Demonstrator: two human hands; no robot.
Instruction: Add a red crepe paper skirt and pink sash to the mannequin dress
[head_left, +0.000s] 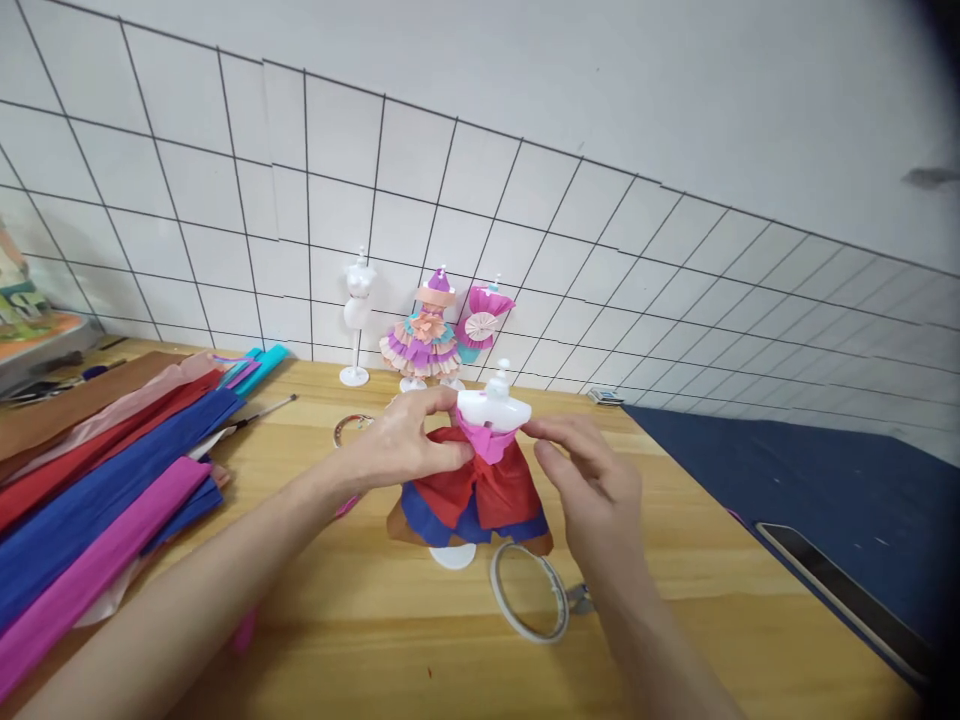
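A small white dress form (504, 412) stands on the wooden table, its stand's round base showing below the skirt. It wears a pink crepe-paper bodice (489, 443) and a layered skirt (477, 490) in red, blue and brown. My left hand (401, 435) grips the form's left side, thumb on the front of the bodice and fingers around the shoulder and back. At the other side, my right hand (600, 485) has its index fingertip against the bodice's edge, with the thumb apart and nothing between them. A roll of double-sided tape (531, 592) lies below the skirt, scissors (580, 600) partly beneath my right wrist.
Crepe-paper strips (112, 500) in several colours cover the left side. Along the tiled wall stand a bare dress form (359, 310) and two dressed ones, one in a ruffled dress (421, 345), one in a pink top (480, 315). A phone (844, 595) lies on a dark blue mat (765, 460) at right.
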